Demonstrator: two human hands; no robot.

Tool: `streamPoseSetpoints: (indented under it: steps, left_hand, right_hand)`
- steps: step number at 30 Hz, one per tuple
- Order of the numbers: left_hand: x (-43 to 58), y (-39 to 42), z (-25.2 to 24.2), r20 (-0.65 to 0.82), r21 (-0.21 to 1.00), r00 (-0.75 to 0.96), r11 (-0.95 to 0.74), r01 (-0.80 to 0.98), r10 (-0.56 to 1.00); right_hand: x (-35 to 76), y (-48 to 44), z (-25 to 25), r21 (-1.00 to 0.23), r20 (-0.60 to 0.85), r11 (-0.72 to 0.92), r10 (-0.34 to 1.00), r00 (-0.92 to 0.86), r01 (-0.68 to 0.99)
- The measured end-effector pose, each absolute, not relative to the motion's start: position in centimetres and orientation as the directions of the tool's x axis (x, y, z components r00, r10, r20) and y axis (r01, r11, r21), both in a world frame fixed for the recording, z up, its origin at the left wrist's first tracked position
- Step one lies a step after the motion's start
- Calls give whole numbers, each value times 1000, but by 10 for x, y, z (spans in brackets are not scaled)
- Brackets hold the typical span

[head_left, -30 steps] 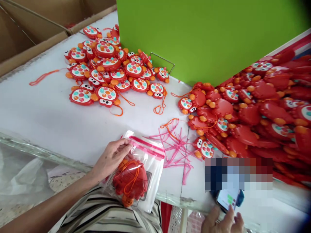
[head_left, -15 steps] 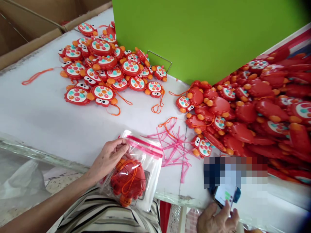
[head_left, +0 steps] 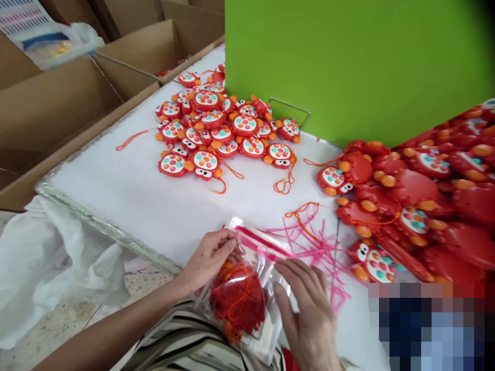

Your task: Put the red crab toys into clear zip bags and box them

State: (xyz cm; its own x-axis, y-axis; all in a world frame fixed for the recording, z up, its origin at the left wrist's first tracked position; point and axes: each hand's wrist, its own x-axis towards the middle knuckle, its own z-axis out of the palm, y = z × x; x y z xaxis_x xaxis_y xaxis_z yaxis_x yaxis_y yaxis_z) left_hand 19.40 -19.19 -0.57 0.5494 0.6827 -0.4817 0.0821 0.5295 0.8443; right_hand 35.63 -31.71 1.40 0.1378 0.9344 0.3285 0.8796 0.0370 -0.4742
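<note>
A clear plastic bag [head_left: 273, 330] with a pink strip near its top lies over my lap at the table's front edge. Inside it is a red crab-shaped toy [head_left: 237, 293], plain red side up, with an orange cord loop on it. My left hand [head_left: 211, 257] pinches the bag's upper left edge between thumb and fingers. At the bag's right side, my right hand [head_left: 307, 304] has its fingertips by the pink strip, its thumb held apart from the fingers. Whether it bears any of the bag's weight I cannot tell. Several bags appear stacked together.
Crab toys [head_left: 207, 159] with colored buttons lie in a group on the white table [head_left: 127, 201]. A larger heap of crab toys [head_left: 417, 188] fills the right side. Pink strips [head_left: 320, 247] lie beside the bag. A green panel [head_left: 340, 67] stands behind; cardboard boxes [head_left: 58, 111] stand left.
My right hand has left the phone at the lower right and come to the bag's right side. My left hand keeps its pinch on the bag. The view has shifted left.
</note>
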Motion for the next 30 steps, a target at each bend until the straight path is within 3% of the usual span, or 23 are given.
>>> streamPoseSetpoints:
  steps: [5, 8, 14, 21, 26, 30]
  left_hand:
    - [192, -198, -7, -403, 883, 534, 468, 15, 743]
    - [190, -198, -7, -397, 894, 522, 448, 32, 755]
    - [187, -193, 3, -378, 911, 574, 401, 92, 727]
    - [190, -193, 8, -292, 944, 603, 123, 306, 742]
    - [188, -195, 9, -256, 902, 616, -45, 429, 745]
    - [182, -192, 6, -286, 932, 607, 68, 356, 742]
  right_hand:
    - [334, -275, 11, -568, 133, 87, 991, -13, 819]
    - [338, -273, 6, -608, 137, 108, 990, -30, 786]
    - [337, -258, 12, -514, 313, 168, 950, 2, 841]
    - [323, -241, 17, -376, 274, 203, 956, -101, 904]
    - [330, -238, 16, -459, 286, 117, 958, 22, 881]
    - [385, -263, 5, -529, 273, -131, 910, 314, 839]
